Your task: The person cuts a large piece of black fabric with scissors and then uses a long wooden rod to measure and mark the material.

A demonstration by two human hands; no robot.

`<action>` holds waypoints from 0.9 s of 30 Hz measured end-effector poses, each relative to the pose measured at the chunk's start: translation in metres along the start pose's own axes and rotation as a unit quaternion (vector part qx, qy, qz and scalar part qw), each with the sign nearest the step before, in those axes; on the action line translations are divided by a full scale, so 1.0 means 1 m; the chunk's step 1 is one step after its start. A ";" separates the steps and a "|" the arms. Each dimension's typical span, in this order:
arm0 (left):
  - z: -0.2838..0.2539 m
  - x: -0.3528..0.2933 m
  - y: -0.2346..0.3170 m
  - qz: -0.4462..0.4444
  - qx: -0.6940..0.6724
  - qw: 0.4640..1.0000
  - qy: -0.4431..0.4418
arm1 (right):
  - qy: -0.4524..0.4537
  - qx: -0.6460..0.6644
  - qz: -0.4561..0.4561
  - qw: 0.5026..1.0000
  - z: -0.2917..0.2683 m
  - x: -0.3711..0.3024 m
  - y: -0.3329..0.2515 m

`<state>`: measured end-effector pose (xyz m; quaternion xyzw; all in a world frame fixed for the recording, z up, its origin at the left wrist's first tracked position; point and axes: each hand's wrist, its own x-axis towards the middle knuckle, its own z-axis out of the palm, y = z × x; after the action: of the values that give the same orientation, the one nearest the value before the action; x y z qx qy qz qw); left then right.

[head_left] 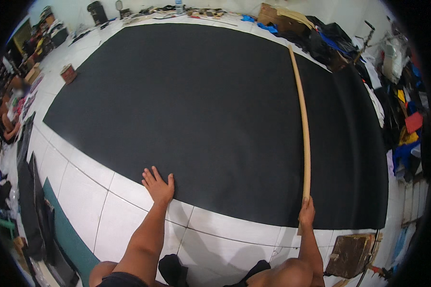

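A large black sheet of material [191,105] lies spread over the white tiled floor. Flat on its near edge rests my left hand [158,187], fingers spread, holding nothing. On the right, my right hand [307,211] is wrapped round the near end of a long wooden strip [302,119]. The strip stretches across the sheet to its far edge, and a short end of it shows below my hand. To the right of the strip the sheet rises in a soft ridge. Whether the strip touches the sheet along its whole length, I cannot tell.
A brown wooden box [352,255] stands near my right knee. By the sheet's left edge sits a rusty tin [68,74]. Dark and green sheets [64,229] lie at the lower left. A person [9,122] sits far left. Clutter and black bags [316,48] line the back right.
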<state>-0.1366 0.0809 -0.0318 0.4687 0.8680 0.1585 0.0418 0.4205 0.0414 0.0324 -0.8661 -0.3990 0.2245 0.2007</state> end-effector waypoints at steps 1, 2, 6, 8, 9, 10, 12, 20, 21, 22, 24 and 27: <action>-0.007 0.001 0.007 -0.013 -0.010 1.000 -0.012 | 0.012 -0.003 -0.028 1.000 0.004 -0.004 -0.005; -0.013 0.004 0.018 -0.027 -0.021 0.999 -0.025 | 0.024 -0.005 -0.057 0.998 0.008 -0.009 -0.012; -0.008 0.016 0.021 -0.049 -0.012 0.998 0.039 | 0.035 -0.058 -0.177 0.982 0.054 -0.001 -0.049; 0.008 0.013 0.011 -0.049 0.008 0.995 0.089 | 0.008 -0.109 -0.211 0.971 0.080 0.003 -0.101; 0.010 0.013 0.007 -0.047 0.006 0.994 0.094 | -0.015 -0.132 -0.223 0.966 0.096 0.008 -0.129; 0.011 0.011 0.008 -0.045 -0.003 0.994 0.095 | -0.032 -0.151 -0.253 0.955 0.105 0.017 -0.156; 0.008 0.010 0.017 -0.044 -0.014 0.995 0.085 | -0.061 -0.175 -0.306 0.934 0.128 0.039 -0.206; 0.006 0.012 0.021 -0.051 -0.032 0.995 0.079 | -0.154 -0.210 -0.495 0.829 0.230 0.015 -0.361; 0.004 0.011 0.019 -0.054 -0.028 0.995 0.074 | -0.171 -0.217 -0.514 0.812 0.232 0.003 -0.361; 0.000 0.012 0.015 -0.068 -0.020 0.996 0.062 | -0.195 -0.228 -0.525 0.797 0.232 -0.012 -0.356; 0.001 0.011 0.021 -0.066 -0.035 0.995 0.060 | -0.208 -0.219 -0.566 0.767 0.219 -0.021 -0.328; 0.001 0.014 0.020 -0.073 -0.028 0.996 0.051 | -0.253 -0.215 -0.554 0.764 0.207 -0.046 -0.302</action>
<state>-0.1277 0.1029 -0.0253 0.3944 0.8960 0.2031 0.0220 0.0989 0.2218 0.0320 -0.4269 -0.8833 0.1933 -0.0099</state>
